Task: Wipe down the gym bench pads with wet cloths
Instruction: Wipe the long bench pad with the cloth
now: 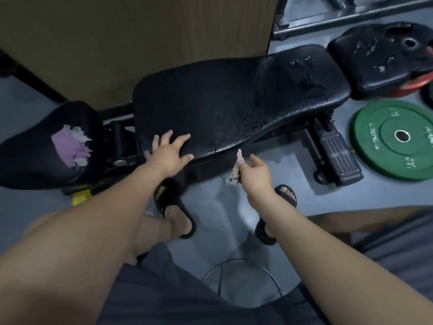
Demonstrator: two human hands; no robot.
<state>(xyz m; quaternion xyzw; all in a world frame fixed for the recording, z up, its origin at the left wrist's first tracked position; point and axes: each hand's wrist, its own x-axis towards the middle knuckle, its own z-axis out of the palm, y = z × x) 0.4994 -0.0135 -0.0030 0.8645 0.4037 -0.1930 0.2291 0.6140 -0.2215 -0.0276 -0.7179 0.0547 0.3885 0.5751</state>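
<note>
Two hands forward: left hand (169, 152) splayed flat on bench pad (234, 95); right hand (255, 173) pinching cloth (234, 175).

Grey floor (23, 109), wooden panel (131, 31)

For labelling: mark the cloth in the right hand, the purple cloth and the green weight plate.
held cloth (233, 177): head view, hanging lower end.
purple cloth (66, 146): head view, its middle.
green weight plate (375, 158): head view, flat face.

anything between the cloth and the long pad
Nothing visible does. The right hand pinches the cloth just off the near edge of the long pad; the left hand rests on it further left, out of the path.
</note>
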